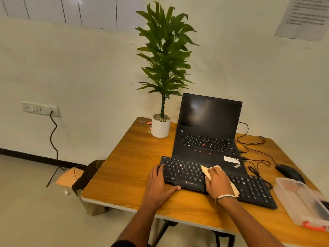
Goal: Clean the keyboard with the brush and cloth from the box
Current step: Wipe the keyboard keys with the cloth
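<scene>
- The black keyboard (213, 180) is lying at an angle on the wooden surface (128, 168), just in front of the open laptop (206, 132), its far edge overlapping the laptop's front.
- The left hand (158, 186) is resting at the keyboard's left end, fingers stretched fairly straight along the end and thumb lying against the near edge; the grip is relaxed and nothing is being pinched.
- The right hand (216, 182) is pressing a pale cloth (207, 171) onto the middle keys, fingers curving over it; the cloth is poking out beyond the fingertips and also beside the wrist.
- A metal bracelet (225, 196) is sitting on the right wrist.
- The clear plastic box (300, 200) is standing at the right edge of the surface, near the keyboard's right end; its contents are too blurred to tell.
- A black mouse (289, 172) is lying behind the box, with cables trailing from the laptop.
- A potted plant (161, 127) is standing at the far corner, left of the laptop.
</scene>
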